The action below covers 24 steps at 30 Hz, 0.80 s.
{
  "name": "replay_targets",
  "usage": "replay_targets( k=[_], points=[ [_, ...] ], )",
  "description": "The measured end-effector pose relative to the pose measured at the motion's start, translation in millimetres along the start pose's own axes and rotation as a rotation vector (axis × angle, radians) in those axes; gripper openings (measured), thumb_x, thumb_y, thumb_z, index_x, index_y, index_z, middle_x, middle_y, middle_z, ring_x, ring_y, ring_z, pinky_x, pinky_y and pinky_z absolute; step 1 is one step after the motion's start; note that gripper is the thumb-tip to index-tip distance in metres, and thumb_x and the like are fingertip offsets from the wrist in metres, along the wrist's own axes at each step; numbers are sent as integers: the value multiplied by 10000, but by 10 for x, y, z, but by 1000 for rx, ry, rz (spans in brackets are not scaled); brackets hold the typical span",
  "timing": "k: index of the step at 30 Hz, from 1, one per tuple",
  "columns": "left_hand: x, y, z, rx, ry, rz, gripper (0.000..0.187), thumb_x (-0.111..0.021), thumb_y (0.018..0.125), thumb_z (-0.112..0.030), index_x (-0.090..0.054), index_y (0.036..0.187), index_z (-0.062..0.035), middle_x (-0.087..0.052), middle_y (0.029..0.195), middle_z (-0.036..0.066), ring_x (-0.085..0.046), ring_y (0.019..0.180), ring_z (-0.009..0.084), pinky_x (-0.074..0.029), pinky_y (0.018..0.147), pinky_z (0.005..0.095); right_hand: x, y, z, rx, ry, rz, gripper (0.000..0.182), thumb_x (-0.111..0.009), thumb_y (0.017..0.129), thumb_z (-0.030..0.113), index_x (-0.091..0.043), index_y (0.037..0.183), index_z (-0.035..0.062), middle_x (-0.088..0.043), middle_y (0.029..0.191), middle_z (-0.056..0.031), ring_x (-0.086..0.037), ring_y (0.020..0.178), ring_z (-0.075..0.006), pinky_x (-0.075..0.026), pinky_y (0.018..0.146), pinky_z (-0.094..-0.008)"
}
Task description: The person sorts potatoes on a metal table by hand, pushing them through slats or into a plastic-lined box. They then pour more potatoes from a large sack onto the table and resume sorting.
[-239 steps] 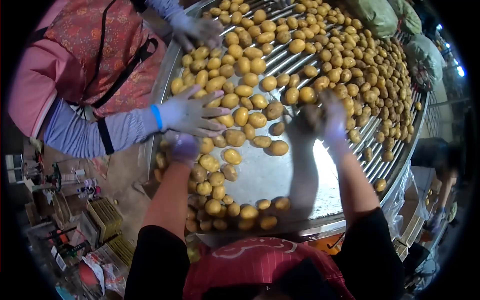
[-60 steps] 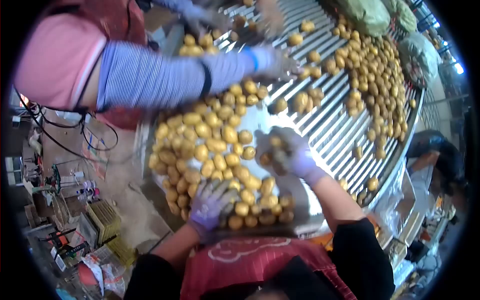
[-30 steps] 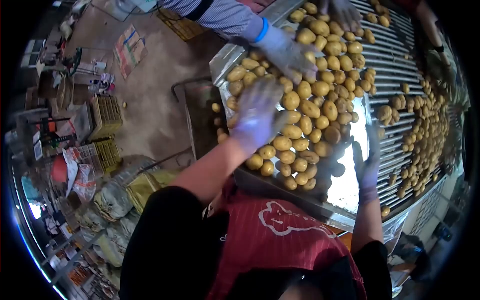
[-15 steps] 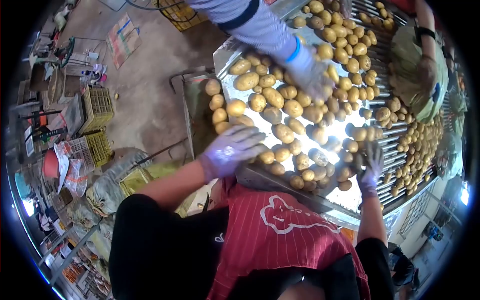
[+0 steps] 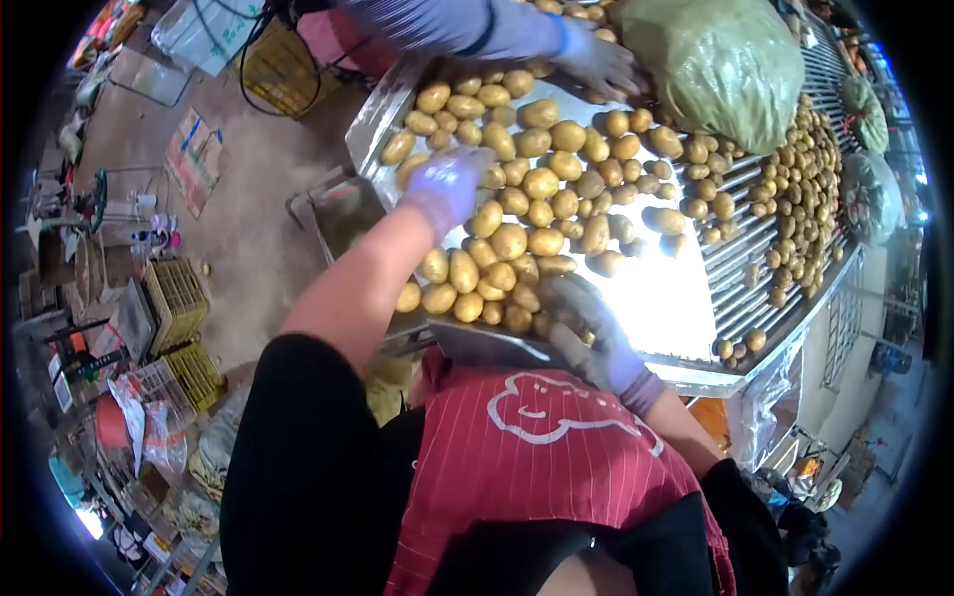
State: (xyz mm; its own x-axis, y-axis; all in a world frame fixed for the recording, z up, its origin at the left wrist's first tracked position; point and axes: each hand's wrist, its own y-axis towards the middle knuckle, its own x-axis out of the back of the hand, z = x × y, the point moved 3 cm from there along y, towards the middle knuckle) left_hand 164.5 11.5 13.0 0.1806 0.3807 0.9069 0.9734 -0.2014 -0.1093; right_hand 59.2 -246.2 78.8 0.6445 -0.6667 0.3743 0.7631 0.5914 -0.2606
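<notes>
Many potatoes point(image 5: 540, 183) lie on a shiny metal table point(image 5: 666, 308). My left hand point(image 5: 447, 186), in a purple-tinted glove, is over the table's left part among the potatoes; its fingers are partly hidden and blurred. My right hand point(image 5: 594, 333), gloved with darker, dirty fingers, is at the near edge beside the lower potatoes. Its fingers are stretched toward them and apart from the palm, with nothing seen held. Across the table, a co-worker's gloved hand point(image 5: 604, 70) reaches in next to the far potatoes.
A full green bag point(image 5: 714, 70) sits at the far right of the table. Metal rollers point(image 5: 740, 253) with more potatoes point(image 5: 803, 189) run along the right. Yellow crates point(image 5: 175, 298) stand on the floor point(image 5: 248, 169) at left. Another crate point(image 5: 288, 68) is by the co-worker.
The view has shifted. My right hand has swept left along the near edge, and potatoes are bunched leftward. My left hand has moved farther over the table. The green bag now lies near the co-worker's hand.
</notes>
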Motion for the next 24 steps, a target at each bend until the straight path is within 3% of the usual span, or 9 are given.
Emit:
replay_targets(
  k=[3, 4, 5, 7, 11, 12, 15, 22, 24],
  points=[
    [-217, -160, -334, 63, -464, 83, 464, -682, 920, -327, -564, 1265, -40, -681, 1035, 201, -669, 978, 346, -545, 828, 415, 189, -118, -197, -203, 493, -307, 715, -693, 898, 127, -339, 1513, 46, -408, 1452, -192, -567, 1161, -248, -497, 990, -372],
    [-129, -422, -866, -308, -652, -172, 462, -691, 907, -342, -567, 1250, -58, -661, 1035, 185, -663, 924, 344, -546, 795, 413, 220, -86, -74, -377, 904, -324, 722, -676, 940, 239, -300, 1530, 56, -393, 1479, -175, -572, 1158, -227, -481, 1014, -376],
    [-82, -583, -1232, -216, -547, 141, 492, -693, 899, -324, -551, 1304, -84, -620, 1198, 188, -639, 1029, 337, -524, 875, 418, 226, -112, 44, -262, 474, -163, 659, -604, 992, 340, -328, 1514, 47, -453, 1428, -148, -576, 1137, -215, -471, 1019, -374],
    [32, -702, -1637, -406, -468, -101, 586, -711, 861, -338, -523, 1364, -104, -566, 1321, 163, -582, 1165, 335, -458, 997, 456, 387, -284, -66, -195, 818, -314, 539, -553, 1023, 323, -408, 1461, 44, -519, 1343, -107, -580, 1107, -198, -477, 1002, -357],
    [-628, -841, -1242, -668, -145, -101, 520, -714, 823, -311, -600, 1309, -168, -579, 1337, 92, -538, 1257, 285, -401, 1048, 489, 1398, -1275, -32, -45, -156, -1175, 366, -507, 1057, 215, -513, 1369, 24, -598, 1303, -109, -587, 1147, -187, -488, 964, -323],
    [-604, -893, -1130, -642, -194, -107, 444, -717, 818, -289, -643, 1237, -163, -622, 1267, 65, -556, 1231, 251, -416, 1028, 481, 1827, -1697, -100, 132, 117, -1376, 371, -565, 1035, 205, -535, 1353, 17, -601, 1306, -119, -592, 1145, -196, -473, 996, -325],
    [-432, -1060, -777, -563, -144, -55, 318, -701, 813, -242, -676, 1113, -138, -651, 1194, 37, -596, 1139, 243, -432, 1023, 474, 2678, -2519, -58, -262, -830, -1602, 663, -670, 968, 314, -430, 1447, -77, -505, 1436, -239, -506, 1311, -286, -382, 1126, -383],
    [162, -1451, 299, -320, 106, -12, 359, -646, 824, -184, -654, 1173, -104, -652, 1213, 122, -610, 1093, 320, -447, 956, 478, 2156, -1579, -1451, -541, -645, -1006, 683, -703, 921, 161, -393, 1523, 68, -460, 1514, -185, -516, 1317, -261, -399, 1092, -371],
    [236, -1025, 318, -209, 88, -166, 364, -647, 834, -198, -645, 1185, -98, -650, 1217, 123, -604, 1098, 334, -441, 956, 491, 1470, -809, -2146, -164, -233, -748, 670, -684, 917, 135, -396, 1516, 47, -469, 1490, -205, -446, 1365, -252, -379, 1119, -386]
  ],
)
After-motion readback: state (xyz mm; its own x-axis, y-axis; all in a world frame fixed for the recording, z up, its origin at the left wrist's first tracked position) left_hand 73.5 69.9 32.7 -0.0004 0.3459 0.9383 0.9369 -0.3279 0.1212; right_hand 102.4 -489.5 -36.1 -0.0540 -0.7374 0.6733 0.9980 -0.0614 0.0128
